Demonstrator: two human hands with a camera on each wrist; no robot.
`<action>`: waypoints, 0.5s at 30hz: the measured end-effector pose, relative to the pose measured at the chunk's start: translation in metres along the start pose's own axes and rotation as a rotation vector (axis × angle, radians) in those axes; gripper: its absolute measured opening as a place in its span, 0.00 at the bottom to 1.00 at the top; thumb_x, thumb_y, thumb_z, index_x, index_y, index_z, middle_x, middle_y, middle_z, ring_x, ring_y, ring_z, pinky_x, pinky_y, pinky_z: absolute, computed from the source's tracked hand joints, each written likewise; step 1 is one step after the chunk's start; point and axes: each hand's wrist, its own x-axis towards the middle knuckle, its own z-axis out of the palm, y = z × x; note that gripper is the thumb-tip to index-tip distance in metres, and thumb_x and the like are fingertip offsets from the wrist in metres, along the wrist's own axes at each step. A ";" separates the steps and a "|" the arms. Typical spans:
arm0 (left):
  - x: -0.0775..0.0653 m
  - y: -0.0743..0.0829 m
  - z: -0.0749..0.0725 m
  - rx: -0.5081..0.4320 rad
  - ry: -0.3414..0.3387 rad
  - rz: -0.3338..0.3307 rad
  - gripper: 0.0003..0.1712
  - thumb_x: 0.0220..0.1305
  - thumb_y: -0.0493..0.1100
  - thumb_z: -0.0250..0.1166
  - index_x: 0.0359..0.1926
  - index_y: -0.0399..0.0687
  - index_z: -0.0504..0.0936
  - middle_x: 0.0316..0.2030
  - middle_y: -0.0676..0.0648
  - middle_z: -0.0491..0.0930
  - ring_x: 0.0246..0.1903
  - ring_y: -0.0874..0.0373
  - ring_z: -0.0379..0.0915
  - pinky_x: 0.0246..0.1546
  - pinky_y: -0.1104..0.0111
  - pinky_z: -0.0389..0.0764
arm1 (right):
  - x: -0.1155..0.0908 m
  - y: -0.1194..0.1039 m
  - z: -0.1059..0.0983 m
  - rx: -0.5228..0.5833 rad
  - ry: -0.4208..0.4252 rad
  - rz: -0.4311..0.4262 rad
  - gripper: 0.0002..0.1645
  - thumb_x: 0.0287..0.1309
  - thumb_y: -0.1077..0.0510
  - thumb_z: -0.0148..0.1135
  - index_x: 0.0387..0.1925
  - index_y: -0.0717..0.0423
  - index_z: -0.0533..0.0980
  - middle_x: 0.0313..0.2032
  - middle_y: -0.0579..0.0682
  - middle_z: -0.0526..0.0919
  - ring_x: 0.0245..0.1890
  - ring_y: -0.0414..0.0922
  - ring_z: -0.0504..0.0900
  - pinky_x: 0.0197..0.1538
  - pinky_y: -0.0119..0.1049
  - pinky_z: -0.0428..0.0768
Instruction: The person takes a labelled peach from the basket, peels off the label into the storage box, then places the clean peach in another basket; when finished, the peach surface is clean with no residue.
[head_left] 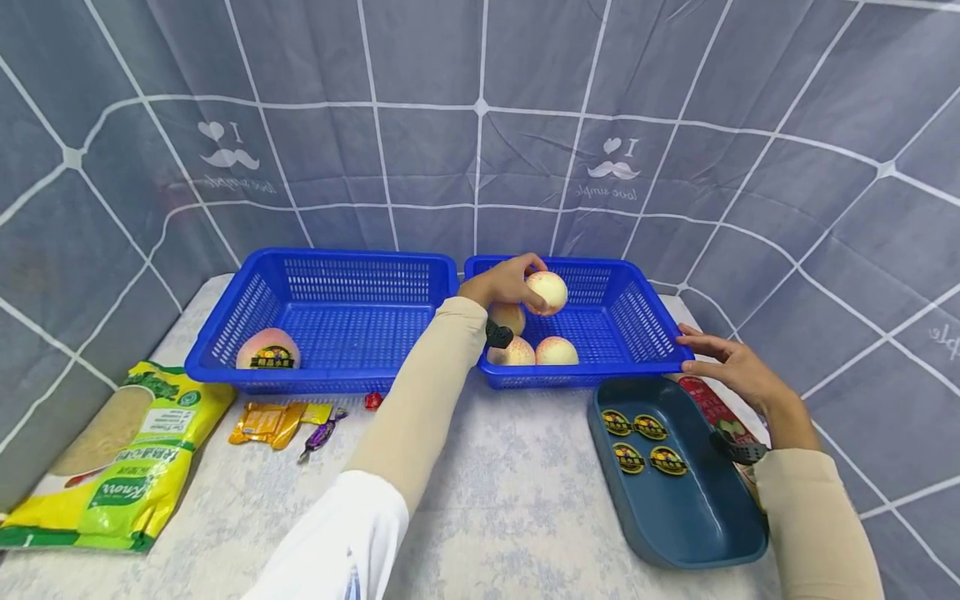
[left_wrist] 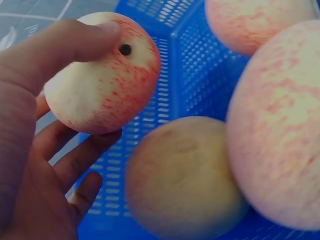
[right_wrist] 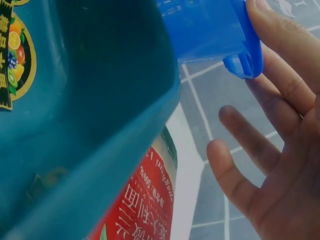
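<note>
My left hand (head_left: 510, 282) grips a pale peach with red speckles (head_left: 549, 293) above the right blue basket (head_left: 630, 333). In the left wrist view the thumb lies across this peach (left_wrist: 107, 90) beside a small dark pit, with fingers beneath. Below it in the basket are a browner peach (left_wrist: 180, 175) and two speckled ones, including one at the front (head_left: 557, 351). My right hand (head_left: 738, 375) holds the basket's right front corner, its thumb and forefinger at the rim (right_wrist: 254, 50) while the other fingers spread loosely.
The left blue basket (head_left: 352, 379) contains a pink peach with a black label (head_left: 268, 350). Several round fruit stickers lie in a teal tub (head_left: 697, 517), beside a red package (head_left: 712, 408). Wrapped sweets (head_left: 266, 423) and a yellow Knorr bag (head_left: 123, 458) lie at left.
</note>
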 end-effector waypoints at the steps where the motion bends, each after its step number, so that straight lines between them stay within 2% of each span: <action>1: 0.001 -0.001 0.003 0.007 -0.020 -0.011 0.35 0.54 0.38 0.75 0.61 0.45 0.69 0.56 0.41 0.75 0.50 0.47 0.76 0.49 0.62 0.78 | 0.000 0.000 0.000 0.001 0.002 0.001 0.32 0.69 0.54 0.65 0.69 0.61 0.69 0.77 0.58 0.55 0.72 0.64 0.56 0.53 0.20 0.69; 4: 0.003 -0.005 0.009 0.055 -0.062 -0.044 0.35 0.53 0.39 0.77 0.60 0.48 0.70 0.55 0.44 0.75 0.48 0.50 0.75 0.49 0.62 0.77 | -0.001 0.000 0.000 0.006 0.001 0.001 0.33 0.69 0.53 0.65 0.70 0.61 0.69 0.77 0.58 0.54 0.70 0.58 0.62 0.52 0.19 0.69; 9: 0.003 -0.008 0.015 0.128 -0.093 -0.054 0.33 0.53 0.39 0.78 0.58 0.48 0.72 0.56 0.45 0.75 0.52 0.51 0.73 0.59 0.58 0.67 | 0.002 0.003 0.001 0.035 -0.009 -0.016 0.32 0.70 0.54 0.64 0.70 0.62 0.68 0.77 0.61 0.53 0.60 0.37 0.69 0.52 0.21 0.73; 12: 0.003 -0.008 0.015 0.177 -0.111 -0.067 0.30 0.56 0.39 0.76 0.58 0.46 0.74 0.59 0.46 0.74 0.58 0.51 0.71 0.68 0.51 0.56 | 0.004 0.006 0.000 0.055 -0.015 -0.036 0.31 0.70 0.56 0.63 0.69 0.62 0.69 0.77 0.62 0.53 0.56 0.30 0.71 0.52 0.22 0.75; 15: 0.003 -0.008 0.012 0.271 -0.098 -0.075 0.27 0.61 0.44 0.73 0.60 0.47 0.76 0.61 0.48 0.74 0.63 0.51 0.68 0.69 0.40 0.47 | 0.006 0.008 -0.001 0.076 -0.017 -0.057 0.30 0.71 0.58 0.62 0.69 0.64 0.69 0.76 0.63 0.53 0.54 0.29 0.74 0.51 0.24 0.76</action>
